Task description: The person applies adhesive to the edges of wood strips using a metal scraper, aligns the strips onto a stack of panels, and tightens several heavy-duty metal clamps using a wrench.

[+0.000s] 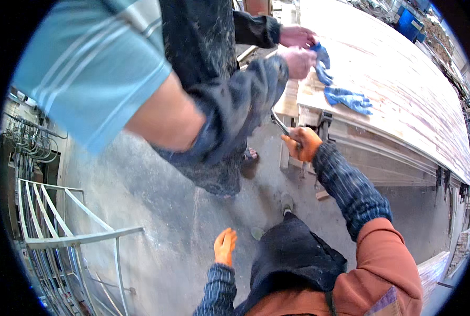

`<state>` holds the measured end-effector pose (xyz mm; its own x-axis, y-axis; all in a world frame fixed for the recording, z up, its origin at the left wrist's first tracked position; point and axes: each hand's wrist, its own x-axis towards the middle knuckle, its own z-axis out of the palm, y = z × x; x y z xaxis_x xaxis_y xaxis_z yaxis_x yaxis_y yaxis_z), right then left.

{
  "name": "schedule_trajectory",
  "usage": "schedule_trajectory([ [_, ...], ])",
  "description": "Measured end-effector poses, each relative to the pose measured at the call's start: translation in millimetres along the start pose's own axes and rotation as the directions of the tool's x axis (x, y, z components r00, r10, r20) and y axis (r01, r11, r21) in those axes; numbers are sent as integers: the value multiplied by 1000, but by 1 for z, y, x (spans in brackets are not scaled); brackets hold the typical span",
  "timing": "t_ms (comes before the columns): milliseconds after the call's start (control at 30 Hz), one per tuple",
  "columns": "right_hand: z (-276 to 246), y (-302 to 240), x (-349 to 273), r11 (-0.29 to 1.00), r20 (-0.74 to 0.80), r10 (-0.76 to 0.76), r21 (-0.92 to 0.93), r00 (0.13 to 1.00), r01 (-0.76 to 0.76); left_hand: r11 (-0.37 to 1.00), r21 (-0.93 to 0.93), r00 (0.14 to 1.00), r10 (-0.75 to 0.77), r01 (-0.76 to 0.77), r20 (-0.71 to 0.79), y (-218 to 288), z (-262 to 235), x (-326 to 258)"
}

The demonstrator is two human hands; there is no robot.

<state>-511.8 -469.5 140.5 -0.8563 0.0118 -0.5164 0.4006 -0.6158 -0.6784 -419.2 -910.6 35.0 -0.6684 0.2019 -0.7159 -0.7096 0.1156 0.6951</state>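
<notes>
My right hand (pixel 302 144), in an orange glove, is closed around a thin dark metal bar (pixel 280 124); its exact kind is unclear. It is beside the near corner of the wooden boards (pixel 403 89), next to a dark metal clamp (pixel 324 125) at their edge. Low over the floor, my left hand (pixel 225 246), also orange-gloved, hangs with fingers stretched out and nothing in it. A co-worker's hands (pixel 299 59) hold a blue work glove (pixel 323 60) over the boards' near end. Another blue work glove (pixel 348 100) lies flat on the top board.
The co-worker (pixel 203 105), in dark apron and sleeves, stands close ahead on my left. A pale metal rack (pixel 82 240) occupies the lower left. Grey concrete floor (pixel 166 210) lies between us. A blue bin (pixel 408 25) stands beyond the boards.
</notes>
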Motion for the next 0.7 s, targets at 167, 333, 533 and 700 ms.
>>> schedule_trajectory([
  [167, 18, 42, -163, 971, -8, -66, 228, 998, 66, 1000, -13, 988, 16, -14, 152, 19, 34, 8],
  [333, -8, 55, -235, 991, -31, 133, -18, 991, -134, 998, -18, 947, 61, -58, 316, 32, 121, 1],
  [533, -63, 33, -256, 877, -286, 94, -429, 954, -215, 978, -111, 903, 207, -178, 376, 54, 244, 4],
  [700, -121, 10, -263, 587, -331, 90, -745, 939, -319, 942, -256, 923, 284, -218, 258, 39, 330, 23],
])
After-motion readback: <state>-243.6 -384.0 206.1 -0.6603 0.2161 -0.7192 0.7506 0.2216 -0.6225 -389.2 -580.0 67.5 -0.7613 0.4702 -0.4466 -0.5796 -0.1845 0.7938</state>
